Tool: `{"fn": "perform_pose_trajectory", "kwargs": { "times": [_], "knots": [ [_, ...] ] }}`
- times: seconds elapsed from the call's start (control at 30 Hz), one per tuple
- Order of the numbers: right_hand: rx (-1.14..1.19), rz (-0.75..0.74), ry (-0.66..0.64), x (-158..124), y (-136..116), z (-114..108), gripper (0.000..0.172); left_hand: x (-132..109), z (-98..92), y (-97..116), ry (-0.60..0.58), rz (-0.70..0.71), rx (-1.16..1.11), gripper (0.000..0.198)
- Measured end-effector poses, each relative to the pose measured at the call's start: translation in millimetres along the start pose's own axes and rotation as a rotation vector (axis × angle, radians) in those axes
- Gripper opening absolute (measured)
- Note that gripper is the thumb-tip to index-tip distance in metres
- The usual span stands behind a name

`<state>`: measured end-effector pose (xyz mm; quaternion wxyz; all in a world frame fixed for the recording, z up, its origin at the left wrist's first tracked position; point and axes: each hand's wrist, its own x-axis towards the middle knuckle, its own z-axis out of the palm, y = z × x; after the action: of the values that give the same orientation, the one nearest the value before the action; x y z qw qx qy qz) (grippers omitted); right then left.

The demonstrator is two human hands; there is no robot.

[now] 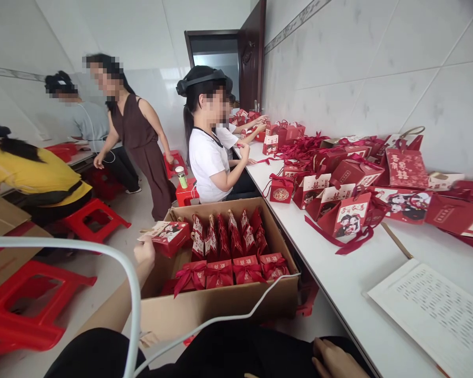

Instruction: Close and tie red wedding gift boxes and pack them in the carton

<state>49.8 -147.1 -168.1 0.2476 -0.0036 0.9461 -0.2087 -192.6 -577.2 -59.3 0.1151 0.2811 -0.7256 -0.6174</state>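
My left hand (145, 253) is closed on a red gift box (172, 237) with a cartoon couple on its top face, holding it by its left end over the left rim of an open cardboard carton (216, 310). Inside the carton, red gift boxes stand on edge in a back row (220, 239), and several with ribbon bows (219, 274) line the front. My right hand (337, 359) lies on my dark-clad thigh near the table edge, holding nothing that I can see; its fingertips are partly hidden.
To the right runs a white table (295, 231) with piled red gift boxes (349, 218), ribbons and a printed sheet (433, 310). White cables (130, 278) cross in front of me. Red stools (31, 304) stand at left. A person in white (208, 157) sits ahead; others are farther left.
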Motion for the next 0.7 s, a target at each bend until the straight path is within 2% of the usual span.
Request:
{"fn": "perform_pose_trajectory", "kwargs": {
  "times": [0.07, 0.13, 0.3, 0.53, 0.63, 0.7],
  "knots": [
    [0.013, -0.002, 0.006, 0, 0, -1, 0.027, 3, -2.3, -3, 0.189, 0.067, 0.149, 0.033],
    [0.029, -0.007, 0.011, 0, 0, -2, 0.026, 3, -2.5, -8, 0.264, 0.132, 0.270, 0.028],
    [0.019, 0.027, -0.030, -1, -4, -8, 0.026, -3, 5.7, -22, 0.196, 0.219, 0.463, 0.023],
    [0.005, 0.051, -0.068, -3, -13, -15, 0.028, -3, 30.4, -43, 0.126, 0.118, 0.542, 0.033],
    [0.014, 0.055, -0.042, -3, -16, -18, 0.028, -6, 39.1, -38, 0.080, 0.044, 0.534, 0.023],
    [0.015, 0.064, -0.010, -6, -20, -22, 0.027, -22, 43.0, -27, -0.005, -0.001, 0.501, 0.017]
  ]
}}
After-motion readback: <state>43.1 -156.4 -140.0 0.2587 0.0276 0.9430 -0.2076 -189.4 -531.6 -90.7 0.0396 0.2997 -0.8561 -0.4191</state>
